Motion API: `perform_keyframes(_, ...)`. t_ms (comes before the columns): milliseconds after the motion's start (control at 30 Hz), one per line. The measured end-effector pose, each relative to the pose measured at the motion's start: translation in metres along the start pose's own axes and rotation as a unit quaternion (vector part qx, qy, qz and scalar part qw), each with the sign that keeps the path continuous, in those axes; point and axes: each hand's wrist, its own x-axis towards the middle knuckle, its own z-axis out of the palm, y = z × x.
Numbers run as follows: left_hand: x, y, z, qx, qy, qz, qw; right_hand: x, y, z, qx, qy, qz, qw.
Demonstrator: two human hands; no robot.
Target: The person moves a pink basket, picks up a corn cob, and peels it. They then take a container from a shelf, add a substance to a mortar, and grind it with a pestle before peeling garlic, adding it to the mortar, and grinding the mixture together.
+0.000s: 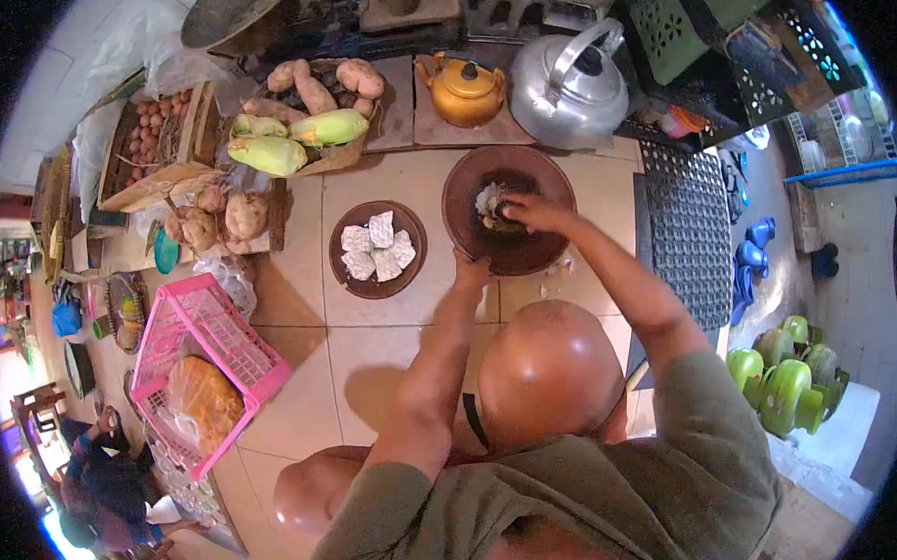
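Down on the tiled floor [303, 396], a big stone grinding bowl [508, 209] with white bits [487, 200] inside. Looks heavy, hard and rough, so best held at the thick rim. Left hand [471, 270] pressed on the near rim, fingers curled over the edge. Right hand [536, 214] reaching in, arm bent, closed tight round something small; cannot tell what. Brown plate [377, 249] of white squares just beside.

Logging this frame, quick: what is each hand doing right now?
Left hand: grips the stone mortar at its near rim.
Right hand: closed on something inside the mortar; what it holds cannot be told.
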Motion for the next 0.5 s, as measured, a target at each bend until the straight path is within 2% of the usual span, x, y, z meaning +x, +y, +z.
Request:
perform_keyframes(33,0.001,-0.002,-0.002,0.008,-0.006,-0.007,1.0,-0.015,0.006,0.016,-0.084,0.101,-0.107,0.986)
perform_keyframes(67,0.001,-0.007,-0.005,0.017,-0.012,-0.017,1.0,-0.033,-0.014,0.029,-0.145,0.151,-0.038,0.977)
perform_keyframes(100,0.006,-0.012,-0.008,0.016,-0.007,-0.019,1.0,-0.032,-0.022,0.046,-0.144,0.145,-0.038,0.978)
perform_keyframes(133,0.012,-0.018,-0.011,-0.006,-0.034,-0.009,0.999,-0.033,-0.028,0.064,-0.247,0.145,-0.015,0.958)
perform_keyframes(200,0.014,-0.009,-0.011,-0.018,-0.069,0.004,0.997,-0.024,-0.029,0.062,-0.279,0.162,0.001,0.947)
perform_keyframes(233,0.002,0.008,-0.005,0.001,-0.05,-0.04,0.998,-0.008,-0.023,0.041,-0.276,0.163,0.004,0.947)
perform_keyframes(267,-0.012,0.015,-0.003,0.021,-0.029,-0.089,0.995,0.007,-0.015,0.018,-0.131,0.052,0.034,0.989)
perform_keyframes(300,-0.012,0.015,-0.002,0.024,-0.033,-0.084,0.996,0.023,-0.012,-0.004,0.015,-0.054,0.052,0.997)
perform_keyframes(333,-0.009,0.014,-0.001,0.006,-0.037,-0.075,0.996,0.035,-0.002,-0.009,0.014,-0.047,0.046,0.998)
perform_keyframes(367,-0.008,0.01,-0.002,-0.014,-0.037,-0.072,0.997,0.043,0.009,-0.004,-0.023,0.042,-0.048,0.998)
perform_keyframes(433,-0.006,0.007,-0.005,-0.003,-0.052,-0.069,0.996,0.031,0.016,0.017,-0.058,0.123,-0.137,0.981)
perform_keyframes(467,-0.006,0.006,-0.007,0.012,-0.069,-0.063,0.996,0.001,0.003,0.048,-0.183,0.153,-0.077,0.968)
perform_keyframes(500,-0.006,0.008,-0.007,0.014,-0.069,-0.062,0.996,-0.003,-0.013,0.051,-0.245,0.171,-0.05,0.953)
